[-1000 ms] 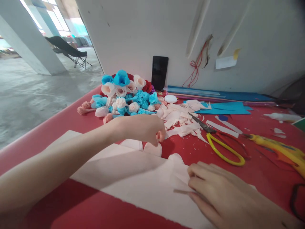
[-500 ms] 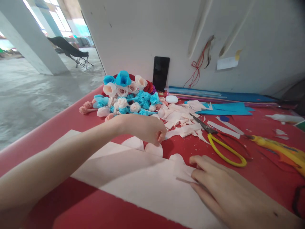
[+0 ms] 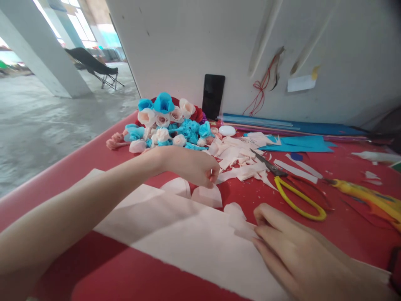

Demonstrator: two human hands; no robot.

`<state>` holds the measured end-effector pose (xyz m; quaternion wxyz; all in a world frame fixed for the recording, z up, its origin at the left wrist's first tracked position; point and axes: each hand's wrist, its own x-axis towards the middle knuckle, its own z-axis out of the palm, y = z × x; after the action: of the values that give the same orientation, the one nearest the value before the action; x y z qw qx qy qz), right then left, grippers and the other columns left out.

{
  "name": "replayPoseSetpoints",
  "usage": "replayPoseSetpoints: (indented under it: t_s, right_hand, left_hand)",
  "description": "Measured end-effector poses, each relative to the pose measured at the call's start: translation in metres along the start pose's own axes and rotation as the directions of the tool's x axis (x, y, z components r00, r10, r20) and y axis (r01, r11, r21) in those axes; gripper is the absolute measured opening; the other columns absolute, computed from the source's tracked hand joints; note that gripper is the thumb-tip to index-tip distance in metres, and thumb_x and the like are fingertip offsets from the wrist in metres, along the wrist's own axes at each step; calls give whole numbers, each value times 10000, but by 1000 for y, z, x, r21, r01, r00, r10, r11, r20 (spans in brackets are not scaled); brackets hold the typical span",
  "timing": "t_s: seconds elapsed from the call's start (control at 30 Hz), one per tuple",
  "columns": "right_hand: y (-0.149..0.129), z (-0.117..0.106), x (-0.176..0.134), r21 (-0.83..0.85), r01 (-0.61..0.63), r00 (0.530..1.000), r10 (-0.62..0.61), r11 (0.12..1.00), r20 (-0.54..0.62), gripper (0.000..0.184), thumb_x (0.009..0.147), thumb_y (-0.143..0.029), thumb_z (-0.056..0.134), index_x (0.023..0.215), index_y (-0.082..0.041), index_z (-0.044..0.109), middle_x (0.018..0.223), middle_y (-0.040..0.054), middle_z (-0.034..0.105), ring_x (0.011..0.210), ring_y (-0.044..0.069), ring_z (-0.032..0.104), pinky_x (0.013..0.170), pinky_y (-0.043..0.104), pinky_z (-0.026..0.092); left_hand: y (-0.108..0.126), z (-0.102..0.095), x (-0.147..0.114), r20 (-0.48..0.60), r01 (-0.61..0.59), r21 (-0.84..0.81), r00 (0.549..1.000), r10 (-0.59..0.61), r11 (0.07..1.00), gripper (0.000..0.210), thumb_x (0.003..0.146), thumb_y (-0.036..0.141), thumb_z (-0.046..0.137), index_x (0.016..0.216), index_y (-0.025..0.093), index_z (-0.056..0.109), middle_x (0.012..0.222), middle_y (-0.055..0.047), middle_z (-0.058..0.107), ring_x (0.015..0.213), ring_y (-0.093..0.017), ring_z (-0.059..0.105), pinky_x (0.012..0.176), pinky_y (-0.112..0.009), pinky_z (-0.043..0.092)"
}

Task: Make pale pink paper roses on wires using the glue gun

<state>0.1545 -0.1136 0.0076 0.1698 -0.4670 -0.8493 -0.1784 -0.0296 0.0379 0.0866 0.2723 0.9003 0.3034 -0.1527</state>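
Note:
My left hand (image 3: 194, 165) reaches across a large pale pink paper sheet (image 3: 175, 234). Its fingers are pinched at the upper edge of a rounded paper petal (image 3: 207, 197). Another pale petal (image 3: 178, 187) lies just left of it, partly under the sheet's edge. To the right, my right hand (image 3: 291, 246) has its fingers closed on a small pale paper piece (image 3: 241, 225) over the sheet; a rounded petal end (image 3: 234, 209) shows beyond it. My right fingertips are partly hidden.
Scissors (image 3: 299, 198) with yellow and red handles lie beyond my right hand, near a yellow glue gun (image 3: 366, 194). Paper scraps (image 3: 238, 152), blue paper (image 3: 294, 143) and a heap of paper flowers (image 3: 175, 125) lie farther back. A phone (image 3: 213, 96) leans on the white panel.
The petal at my left fingers has shifted slightly right and shows more of its width. A thin strip at my right fingertips no longer shows. The view has shifted slightly.

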Motion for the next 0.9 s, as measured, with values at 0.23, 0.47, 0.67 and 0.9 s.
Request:
replayPoseSetpoints:
  t_s: [0.23,0.47,0.67,0.9]
  right_hand:
    - [6,11,15,127,-43,995,32,991,89,463,860,-34,214,660,-202,596,611,41,569,533,173,576,456,280,438]
    - [28,-4,32,409,-240,962,159,880,223,214,900,-232,480,734,-209,614,833,-6,592,724,108,597,624,179,490]
    - [38,-9,44,617,-408,886,454,673,91,130,801,-343,593,711,-281,664,1032,-46,596,964,152,575,818,228,465]
    - [35,-17,42,711,-427,854,507,559,115,104,834,-305,610,763,-268,675,888,-53,661,858,165,622,709,200,515]
  left_hand:
    - [-1,-3,-4,-15,15,-5,1000,-15,1000,161,788,222,474,810,142,611,873,-41,649,661,-122,528,552,-199,318]
    - [-4,-4,3,-206,-56,-79,978,39,995,138,828,293,483,843,175,552,885,-4,625,741,-113,573,644,-200,368]
    - [3,2,8,-312,-278,-362,936,165,890,148,839,339,503,821,193,502,734,34,619,719,-101,605,629,-198,422]
    - [17,12,10,-481,-437,-596,866,136,674,92,827,235,542,890,180,505,752,25,595,732,-89,593,671,-206,455]
